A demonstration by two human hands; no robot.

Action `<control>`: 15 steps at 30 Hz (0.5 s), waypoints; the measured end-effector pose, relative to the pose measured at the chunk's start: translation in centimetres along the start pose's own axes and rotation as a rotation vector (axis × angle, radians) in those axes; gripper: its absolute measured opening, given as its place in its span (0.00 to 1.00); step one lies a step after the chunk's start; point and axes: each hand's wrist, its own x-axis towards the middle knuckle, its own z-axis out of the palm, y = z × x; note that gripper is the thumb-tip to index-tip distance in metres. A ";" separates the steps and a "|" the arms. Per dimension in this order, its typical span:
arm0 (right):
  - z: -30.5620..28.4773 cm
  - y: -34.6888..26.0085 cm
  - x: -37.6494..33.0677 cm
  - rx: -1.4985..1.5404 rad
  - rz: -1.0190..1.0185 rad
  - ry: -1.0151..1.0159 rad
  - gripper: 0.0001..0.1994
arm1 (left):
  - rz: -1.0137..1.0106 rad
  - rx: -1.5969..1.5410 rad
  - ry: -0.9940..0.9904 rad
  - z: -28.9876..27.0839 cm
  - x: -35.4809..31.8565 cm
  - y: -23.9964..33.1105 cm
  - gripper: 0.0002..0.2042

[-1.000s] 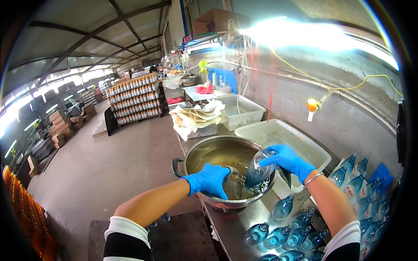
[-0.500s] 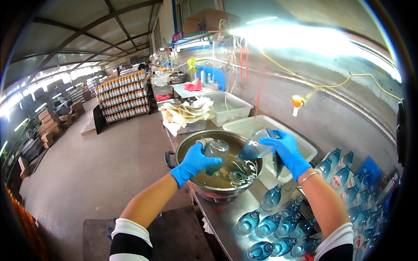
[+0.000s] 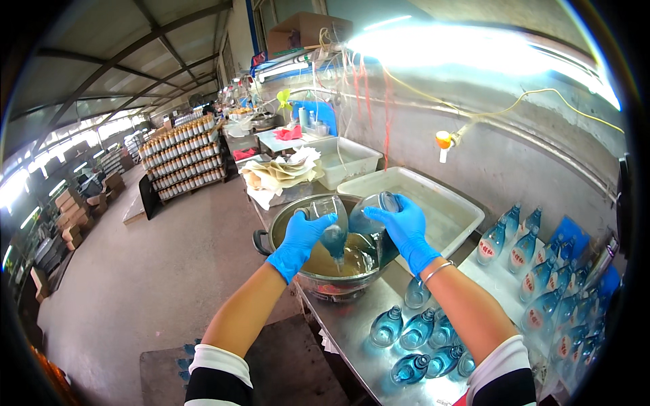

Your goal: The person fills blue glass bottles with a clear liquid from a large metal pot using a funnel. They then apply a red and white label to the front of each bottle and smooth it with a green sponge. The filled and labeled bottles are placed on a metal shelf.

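1. Holding one glass bottle point(image 3: 332, 227) neck-down, the left hand point(image 3: 302, 237) has its fingers wrapped round the body; the right hand point(image 3: 404, 227) grips a second bottle point(image 3: 369, 220).
2. Both hang over the metal basin point(image 3: 298, 277) at the desk's left edge — wet glass, likely slippery and fragile; grip the body.

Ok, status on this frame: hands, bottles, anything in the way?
Left hand and right hand, blue-gloved, each grip a clear glass bottle, necks down over the metal basin of murky liquid. Blue-tinted bottles lie close by.

Bottling workshop: open shed roof point(image 3: 101, 61), stacked bottle racks point(image 3: 183, 152), steel bench point(image 3: 352, 325), cartons point(image 3: 71, 210).
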 end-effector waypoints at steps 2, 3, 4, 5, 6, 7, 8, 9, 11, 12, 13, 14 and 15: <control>0.3 0.0 0.1 -0.054 -0.008 0.033 0.26 | -0.010 -0.132 0.031 0.6 0.4 -0.4 0.27; 0.4 0.0 0.2 -0.067 -0.008 0.046 0.26 | -0.018 -0.202 0.045 1.2 0.3 -0.3 0.28; 0.6 -0.1 0.2 -0.080 -0.007 0.058 0.26 | -0.056 -0.275 0.020 1.7 0.2 -0.1 0.28; 0.6 -0.3 0.1 -0.076 0.017 0.085 0.25 | -0.094 -0.349 -0.005 2.1 0.1 0.1 0.28; 0.9 -0.3 0.2 -0.053 0.016 0.094 0.26 | -0.126 -0.418 -0.021 2.1 -0.1 0.6 0.29; 1.2 -0.2 0.3 -0.029 0.014 0.102 0.26 | -0.138 -0.417 0.035 2.5 0.0 0.6 0.29; 1.4 -0.2 0.4 -0.004 0.012 0.111 0.26 | -0.149 -0.415 0.092 3.0 0.3 0.4 0.29; 1.5 -0.3 0.5 -0.029 0.011 0.109 0.26 | -0.167 -0.414 0.147 3.4 0.3 0.2 0.29; 1.6 -1.0 0.7 -0.077 0.007 0.104 0.27 | -0.112 -0.322 0.198 3.2 0.6 0.2 0.29; 1.5 -1.0 0.8 -0.089 -0.008 0.112 0.27 | -0.087 -0.279 0.219 3.3 0.8 0.2 0.29; 1.5 -1.0 0.9 -0.100 -0.025 0.119 0.27 | -0.041 -0.223 0.202 3.1 1.0 0.2 0.29; 1.4 -1.0 1.0 -0.111 -0.043 0.125 0.27 | 0.007 -0.166 0.185 2.7 1.1 0.3 0.29; 1.3 -1.0 1.1 -0.083 -0.025 0.126 0.27 | 0.054 -0.106 0.169 2.6 1.1 0.3 0.29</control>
